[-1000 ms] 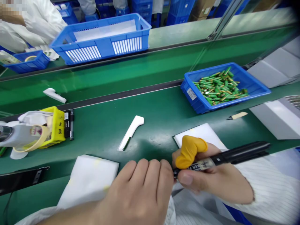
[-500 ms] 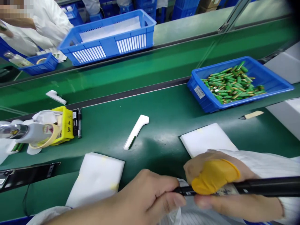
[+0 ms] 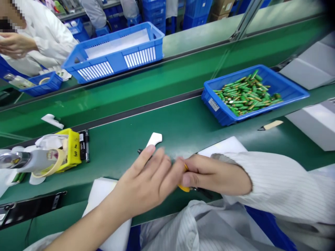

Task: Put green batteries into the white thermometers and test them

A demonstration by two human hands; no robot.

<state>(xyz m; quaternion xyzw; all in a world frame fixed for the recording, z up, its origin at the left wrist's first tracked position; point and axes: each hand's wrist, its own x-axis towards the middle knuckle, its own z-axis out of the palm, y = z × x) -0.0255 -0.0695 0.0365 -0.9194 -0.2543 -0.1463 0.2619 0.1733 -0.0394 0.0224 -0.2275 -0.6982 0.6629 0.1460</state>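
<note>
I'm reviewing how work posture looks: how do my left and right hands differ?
The left hand has a bare forearm behind it; at the right hand a white sleeve reaches close to the wrist. The left hand's fingers are fanned out, while the right hand's thumb and forefinger are drawn together. Both are close together over the green table.

yellow finger cover (image 3: 184,188): matt, rubbery | blue tray (image 3: 291,93): glossy plastic | worktop (image 3: 180,120): smooth, semi-gloss | sleeve (image 3: 282,183): matt cloth

A green table (image 3: 117,136) is carrying a blue bin (image 3: 291,89) far right, a beige tool (image 3: 273,124) near it, a white piece (image 3: 156,138) mid-table, a yellow basket (image 3: 75,150) on the left and two near white pads (image 3: 95,193).
</note>
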